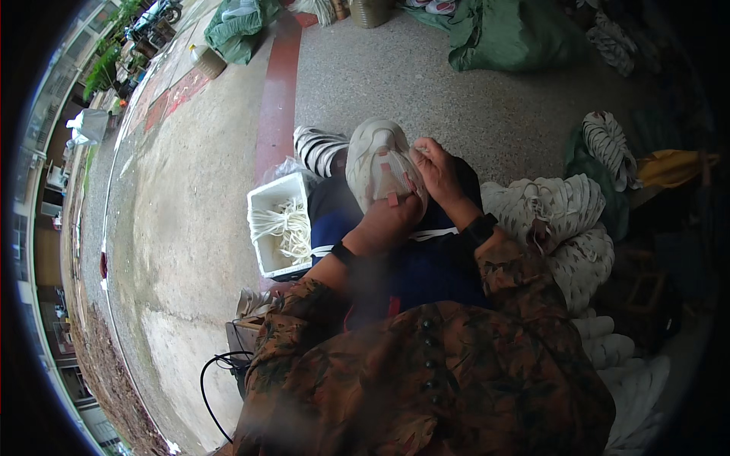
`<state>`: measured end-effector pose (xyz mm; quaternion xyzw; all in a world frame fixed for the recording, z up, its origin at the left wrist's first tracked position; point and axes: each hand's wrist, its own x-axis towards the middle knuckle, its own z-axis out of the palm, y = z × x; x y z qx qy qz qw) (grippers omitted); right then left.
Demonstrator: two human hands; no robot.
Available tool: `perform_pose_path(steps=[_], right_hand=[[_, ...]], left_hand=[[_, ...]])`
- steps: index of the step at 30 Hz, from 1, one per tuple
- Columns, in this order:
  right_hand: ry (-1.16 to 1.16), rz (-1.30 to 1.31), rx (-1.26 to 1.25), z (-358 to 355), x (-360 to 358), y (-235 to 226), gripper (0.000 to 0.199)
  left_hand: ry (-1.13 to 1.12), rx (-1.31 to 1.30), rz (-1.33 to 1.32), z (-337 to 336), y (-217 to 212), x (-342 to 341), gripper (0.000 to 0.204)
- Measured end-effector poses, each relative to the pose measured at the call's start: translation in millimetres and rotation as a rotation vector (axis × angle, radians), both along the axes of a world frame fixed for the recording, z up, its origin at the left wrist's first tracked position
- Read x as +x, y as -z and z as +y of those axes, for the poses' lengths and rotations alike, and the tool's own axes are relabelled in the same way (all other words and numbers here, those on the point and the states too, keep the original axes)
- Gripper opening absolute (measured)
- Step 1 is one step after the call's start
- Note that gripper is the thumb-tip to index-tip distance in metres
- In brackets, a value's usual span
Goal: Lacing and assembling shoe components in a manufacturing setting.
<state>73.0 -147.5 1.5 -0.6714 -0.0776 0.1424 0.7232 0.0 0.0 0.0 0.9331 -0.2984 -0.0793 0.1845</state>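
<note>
Outdoor concrete yard, speckled grey floor (395, 83) with a red painted strip. Person seated, dark trousers, brown patterned top. Left hand (388, 224) closed around the underside of a pale sneaker (378, 163), holding it upright over the lap. Right hand (437, 171) at the shoe's right edge, fingers pinched on it; what they pinch is too small to tell. White tray (262, 201) of white laces just left of the knees. Pile of similar sneakers (559, 209) to the right. Green sacks (509, 34) farther off.
</note>
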Motion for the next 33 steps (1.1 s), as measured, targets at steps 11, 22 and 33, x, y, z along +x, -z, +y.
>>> perform_pose_path(steps=[11,22,33], right_hand=[[0.147,-0.735,-0.632,28.1,-14.6,59.9,0.060],[0.053,-0.547,-0.713,39.6,-14.8,62.8,0.070],[-0.072,-0.434,-0.742,27.4,-17.6,74.9,0.070]], left_hand=[[0.243,-0.225,-0.026,13.3,14.3,1.5,0.033],[-0.551,-0.403,-0.367,38.0,44.6,53.5,0.038],[-0.653,-0.867,-0.186,29.0,104.6,44.4,0.032]])
